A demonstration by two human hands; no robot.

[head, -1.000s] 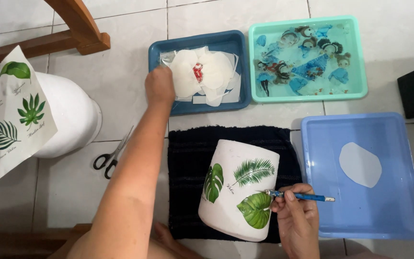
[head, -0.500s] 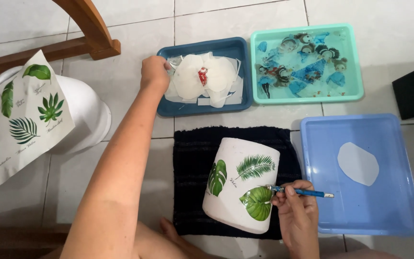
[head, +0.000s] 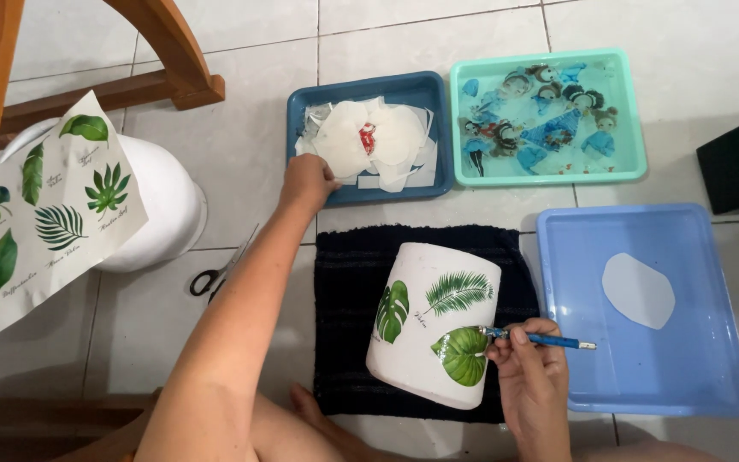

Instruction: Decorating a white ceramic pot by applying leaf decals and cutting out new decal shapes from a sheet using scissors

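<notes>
white pot [head: 432, 325] with green leaf prints, lying tilted on a dark towel [head: 344, 299] on the tiled floor; right hand [head: 530, 376], fingers pinched on a blue brush [head: 540, 340], tip touching the lower leaf. left hand [head: 305, 181], fingers curled at the edge of a dark blue tray [head: 438, 128] of white paper cutouts [head: 369, 141]. nearby: teal tray [head: 630, 111], light blue tray [head: 712, 359], scissors [head: 215, 275].

White pot [head: 434, 329] with green leaf prints, on a black towel [head: 344, 316]
</notes>
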